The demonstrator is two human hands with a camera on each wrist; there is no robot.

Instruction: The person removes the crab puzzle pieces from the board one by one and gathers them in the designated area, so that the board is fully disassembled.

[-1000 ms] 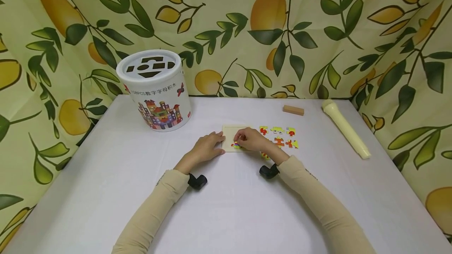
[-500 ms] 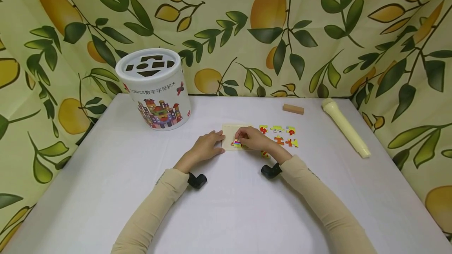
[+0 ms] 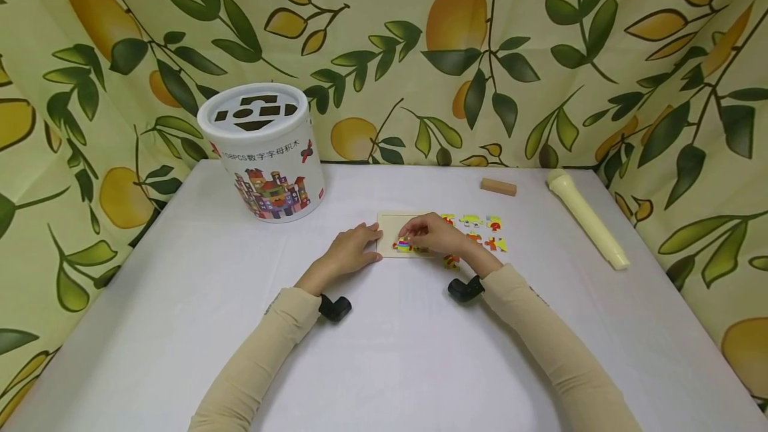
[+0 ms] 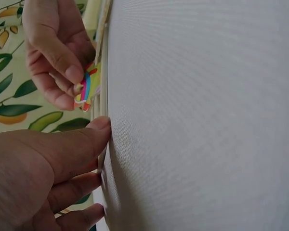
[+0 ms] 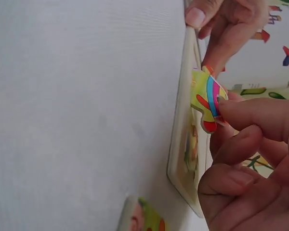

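My right hand [image 3: 441, 233] pinches a jigsaw piece [image 5: 208, 96] with blue, pink and yellow stripes between thumb and fingers. It holds the piece tilted over the pale wooden puzzle board [image 3: 389, 225]; whether its lower edge touches the board is unclear. Another coloured piece [image 5: 190, 149] lies inside the board's raised rim. My left hand [image 3: 351, 249] rests at the board's left side, thumb near the front corner and fingertips touching the edge. Several loose jigsaw pieces [image 3: 471, 221] lie to the right of the board, some partly hidden behind my right hand and wrist.
A white bucket [image 3: 270, 165] with shaped holes in its lid stands at the back left. At the back right lie a small wooden block [image 3: 499, 187] and a cream microphone-shaped object [image 3: 588, 219]. Fruit-patterned cloth [image 3: 384, 65] hangs around the white table [image 3: 390, 359].
My right hand and wrist have shifted slightly to the right, keeping the striped piece over the board. My left hand stays at the board's left edge.
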